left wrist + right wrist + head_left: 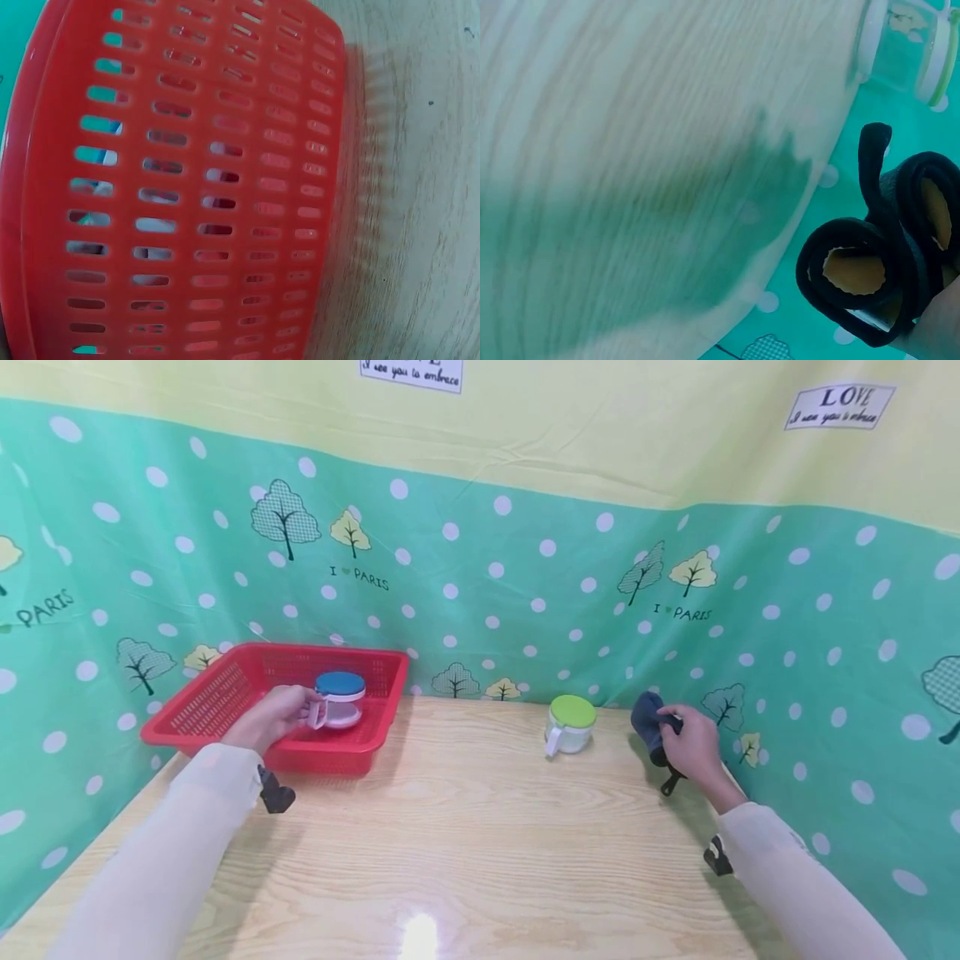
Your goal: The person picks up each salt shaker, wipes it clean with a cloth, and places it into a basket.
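My left hand reaches over the near wall of the red basket and pinches the handle of a clear jar with a blue lid. The jar is upright inside the basket; in the left wrist view the basket's slotted wall hides most of it and the hand. At the right, my right hand grips a dark navy fabric item with black edging. The right wrist view shows this fabric bundle curled into two rolls with tan insides, a black strap standing up from it.
A clear jar with a green lid and a white handle stands at the back of the wooden table, left of my right hand. A patterned green and yellow cloth hangs behind the table and along both sides.
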`<state>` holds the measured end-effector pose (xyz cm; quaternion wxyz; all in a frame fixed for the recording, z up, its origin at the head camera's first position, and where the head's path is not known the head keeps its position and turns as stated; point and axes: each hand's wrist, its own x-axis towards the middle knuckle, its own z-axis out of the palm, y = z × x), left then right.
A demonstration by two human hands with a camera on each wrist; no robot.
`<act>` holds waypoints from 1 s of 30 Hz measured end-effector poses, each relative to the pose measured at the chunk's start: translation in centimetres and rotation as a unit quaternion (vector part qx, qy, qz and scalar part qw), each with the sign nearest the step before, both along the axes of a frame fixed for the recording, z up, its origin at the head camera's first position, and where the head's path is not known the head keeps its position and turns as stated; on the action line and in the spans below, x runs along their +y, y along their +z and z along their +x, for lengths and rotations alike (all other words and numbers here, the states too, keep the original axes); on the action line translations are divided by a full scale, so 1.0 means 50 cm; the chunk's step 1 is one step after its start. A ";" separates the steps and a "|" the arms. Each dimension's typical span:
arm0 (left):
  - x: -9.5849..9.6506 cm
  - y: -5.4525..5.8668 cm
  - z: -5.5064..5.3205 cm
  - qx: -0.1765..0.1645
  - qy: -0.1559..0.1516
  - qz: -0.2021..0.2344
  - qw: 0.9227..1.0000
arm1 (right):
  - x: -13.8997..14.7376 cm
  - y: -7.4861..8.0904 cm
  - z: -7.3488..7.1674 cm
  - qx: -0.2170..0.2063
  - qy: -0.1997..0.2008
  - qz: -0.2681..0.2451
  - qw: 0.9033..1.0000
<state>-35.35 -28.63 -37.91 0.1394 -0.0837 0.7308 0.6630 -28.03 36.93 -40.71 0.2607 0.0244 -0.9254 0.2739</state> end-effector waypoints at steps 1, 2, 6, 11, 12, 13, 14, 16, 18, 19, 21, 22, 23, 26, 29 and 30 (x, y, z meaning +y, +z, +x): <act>-0.002 0.000 0.000 -0.003 -0.004 0.002 1.000 | 0.002 -0.002 0.000 -0.004 -0.001 -0.001 1.000; -0.004 0.000 0.000 -0.005 -0.009 0.002 1.000 | 0.003 -0.003 0.000 -0.007 -0.001 -0.003 1.000; -0.013 -0.002 0.002 -0.008 -0.033 -0.023 0.999 | 0.005 -0.010 0.000 -0.017 0.002 0.003 1.000; -0.026 -0.004 0.001 -0.010 -0.047 -0.045 0.998 | 0.003 -0.020 -0.003 -0.027 0.012 0.015 0.999; -0.028 -0.005 0.001 -0.011 -0.051 -0.041 0.998 | 0.003 -0.021 -0.004 -0.028 0.015 0.018 0.999; -0.030 -0.004 0.000 -0.011 -0.055 -0.041 0.998 | 0.002 -0.022 -0.005 -0.029 0.016 0.021 0.999; -0.031 -0.005 -0.001 -0.010 -0.060 -0.034 0.998 | 0.002 -0.023 -0.006 -0.031 0.018 0.024 0.999; -0.035 -0.004 -0.002 -0.010 -0.071 -0.042 0.997 | 0.002 -0.024 -0.007 -0.030 0.025 0.030 0.999; -0.038 -0.004 -0.002 -0.008 -0.083 -0.057 0.995 | 0.002 -0.023 -0.006 -0.029 0.030 0.037 0.998; -0.039 -0.004 -0.002 -0.007 -0.087 -0.068 0.994 | 0.002 -0.023 -0.006 -0.030 0.031 0.038 0.998; -0.041 -0.005 -0.002 -0.004 -0.093 -0.079 0.993 | 0.002 -0.023 -0.005 -0.027 0.033 0.043 0.998; -0.042 -0.006 -0.003 -0.002 -0.095 -0.084 0.992 | 0.002 -0.022 -0.005 -0.027 0.034 0.044 0.998; -0.043 -0.007 -0.003 0.000 -0.097 -0.089 0.991 | 0.001 -0.022 -0.005 -0.028 0.034 0.045 0.998; -0.044 -0.008 -0.003 0.004 -0.099 -0.101 0.990 | -0.001 -0.022 -0.006 -0.033 0.035 0.050 0.998; -0.044 -0.004 -0.001 0.007 -0.097 -0.133 0.986 | -0.005 -0.024 -0.007 -0.041 0.035 0.051 0.997; -0.042 -0.002 0.001 0.009 -0.096 -0.147 0.984 | -0.006 -0.025 -0.006 -0.046 0.035 0.050 0.997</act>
